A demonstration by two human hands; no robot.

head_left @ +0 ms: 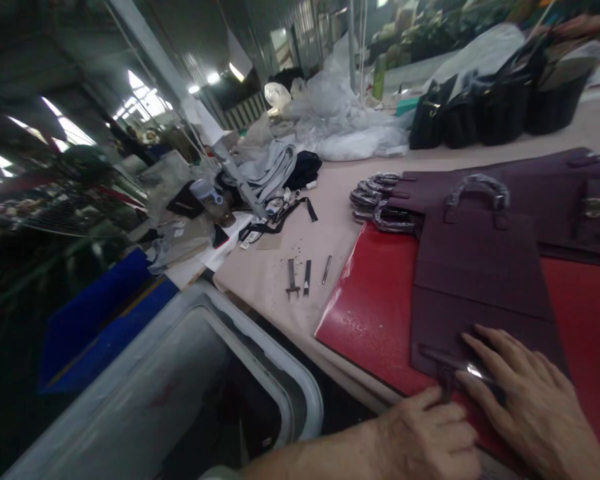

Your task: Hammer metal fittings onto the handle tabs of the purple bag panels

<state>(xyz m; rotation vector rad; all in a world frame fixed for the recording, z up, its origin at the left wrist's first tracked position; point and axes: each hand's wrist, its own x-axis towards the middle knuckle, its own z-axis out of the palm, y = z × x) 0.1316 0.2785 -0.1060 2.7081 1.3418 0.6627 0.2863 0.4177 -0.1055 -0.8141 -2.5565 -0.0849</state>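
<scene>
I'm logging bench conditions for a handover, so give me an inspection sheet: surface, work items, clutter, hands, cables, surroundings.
Surface: pale table covering; red board on it.
Work items: purple panel lies on the board, plastic-wrapped handle at its far end; more purple panels behind.
Clutter: three slim tools left of the board; black strip, folded grey cloth and clear plastic farther back.
Hands: left hand at the panel's near edge, grip unclear; right hand partly over the panel.
Cables: thin cords hang at the back; type unclear.
Surroundings: grey bin beside the table; blue box beyond; black bags at the rear.
</scene>
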